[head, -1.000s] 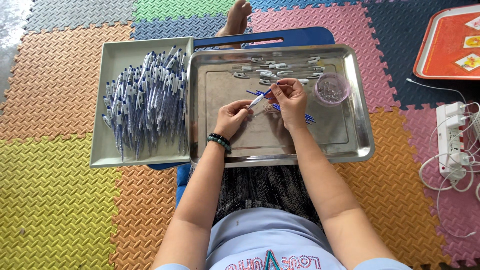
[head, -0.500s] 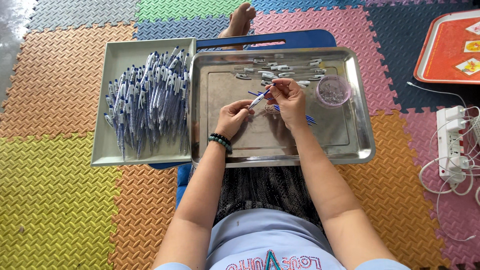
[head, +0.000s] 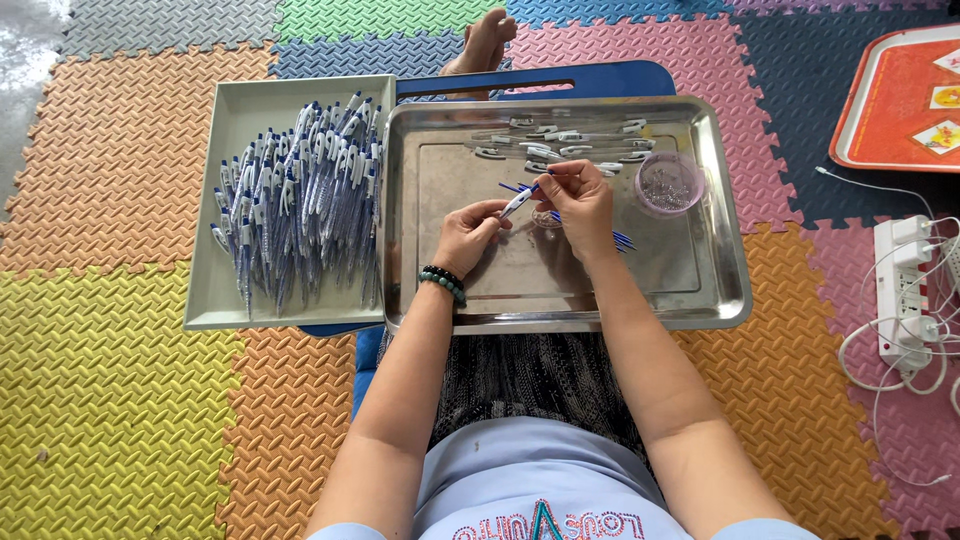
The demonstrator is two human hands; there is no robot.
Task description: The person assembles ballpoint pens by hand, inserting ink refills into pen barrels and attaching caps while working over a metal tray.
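Over a shiny steel tray, my left hand and my right hand meet on one white-and-blue pen. The left hand grips its lower end; the right pinches its upper end with a thin blue refill. More blue refills lie on the tray under my right hand. A row of white pen parts lies along the tray's far side. A small clear round cup of tiny parts stands to the right.
A grey tray heaped with finished white-and-blue pens sits to the left. An orange tray lies at far right, with a white power strip and cables below it. A bare foot rests beyond the trays on coloured foam mats.
Both hands stay on the pen with only small finger shifts; the view has drifted slightly.
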